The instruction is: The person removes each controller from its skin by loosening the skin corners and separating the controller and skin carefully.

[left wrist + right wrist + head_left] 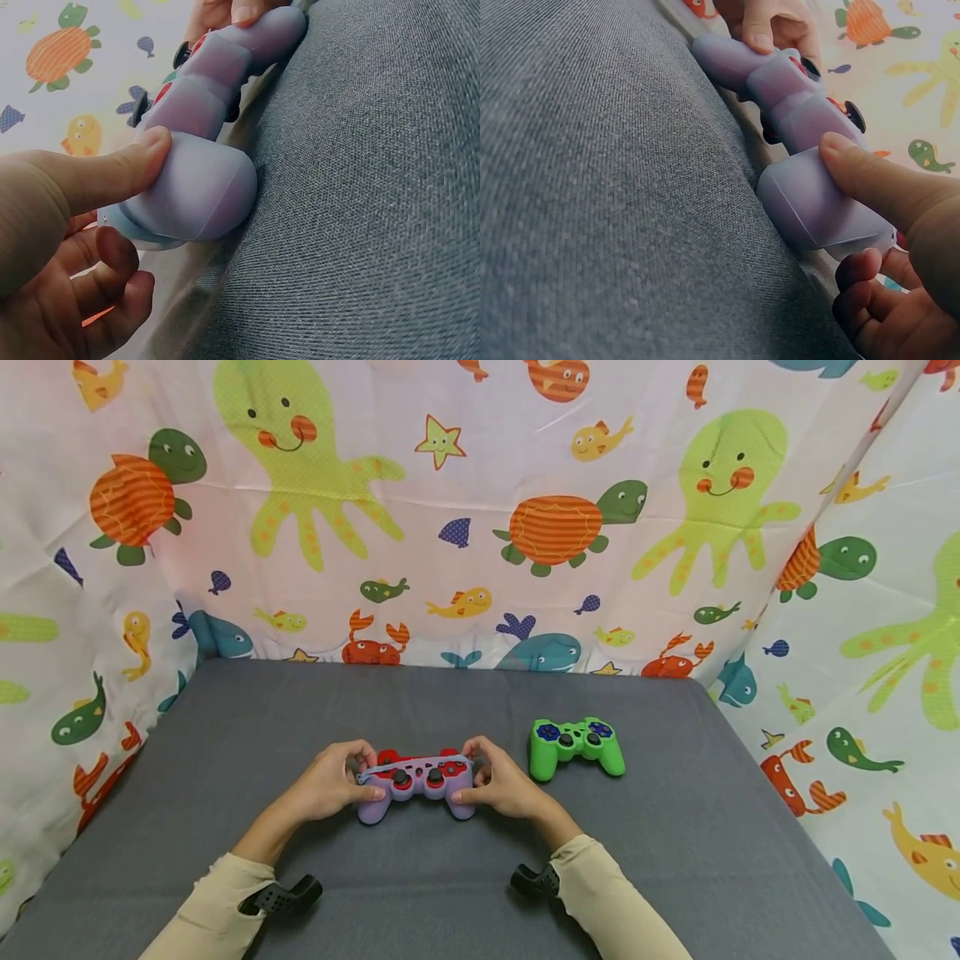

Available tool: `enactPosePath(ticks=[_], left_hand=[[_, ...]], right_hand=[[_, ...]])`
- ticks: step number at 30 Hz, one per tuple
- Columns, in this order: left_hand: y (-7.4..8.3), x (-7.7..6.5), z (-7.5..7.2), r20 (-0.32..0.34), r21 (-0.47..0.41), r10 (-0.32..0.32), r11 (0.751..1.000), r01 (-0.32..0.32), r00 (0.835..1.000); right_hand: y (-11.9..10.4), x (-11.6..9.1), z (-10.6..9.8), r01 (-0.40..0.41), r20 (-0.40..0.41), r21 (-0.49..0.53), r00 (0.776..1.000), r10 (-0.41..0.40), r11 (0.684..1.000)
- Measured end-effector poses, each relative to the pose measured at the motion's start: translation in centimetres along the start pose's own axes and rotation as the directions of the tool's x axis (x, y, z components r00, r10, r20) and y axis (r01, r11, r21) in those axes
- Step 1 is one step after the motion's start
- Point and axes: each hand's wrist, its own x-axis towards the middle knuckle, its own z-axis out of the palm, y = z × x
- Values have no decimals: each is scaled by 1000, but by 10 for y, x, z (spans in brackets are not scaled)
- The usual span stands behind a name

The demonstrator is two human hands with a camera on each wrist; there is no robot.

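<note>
Pale, creased fabric makes the curtain (pixel 480 410), printed with sea creatures, behind a table (pixel 420 893) under grey, ribbed cloth. The hands are apart, pinching opposite ends of the lilac pad (pixel 417 775) mid-table — left hand (pixel 335 781) on one end, right hand (pixel 504 781) on the other. Thumbs sit on the near face, an even grip that, I'd say, keeps it steady; whether it touches the cloth I can't tell. The green pad (pixel 576 747) lies beyond the right hand, perhaps there to leave room. The lilac skin looks smooth and rubbery, with rounded horns; red shows along the top, around round black sticks (pixel 401 779).
</note>
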Motion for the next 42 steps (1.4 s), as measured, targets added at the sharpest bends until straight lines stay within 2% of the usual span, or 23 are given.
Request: enactPosePath(ticks=[6, 13, 18, 26, 36, 42], left_hand=[[1, 0, -1, 4, 6, 11, 1000, -11, 1000], [0, 1, -1, 23, -50, 17, 999, -16, 1000], [-2, 0, -1, 26, -58, 10, 998, -9, 1000], [-1, 0, 1, 24, -51, 13, 999, -12, 1000], [0, 0, 0, 29, -67, 0, 998, 2, 1000], [-1, 1, 0, 33, -62, -8, 998, 10, 999]], right_hand=[[1, 1, 0, 2, 8, 14, 1000, -2, 1000], [3, 2, 1, 2, -21, -8, 1000, -2, 1000], [-2, 0, 3, -27, -37, -44, 999, 25, 999], [-10, -5, 3, -26, -86, -148, 996, 14, 989], [-10, -5, 5, -50, -125, -143, 992, 32, 988], [-13, -7, 5, -54, -121, -146, 992, 37, 988]])
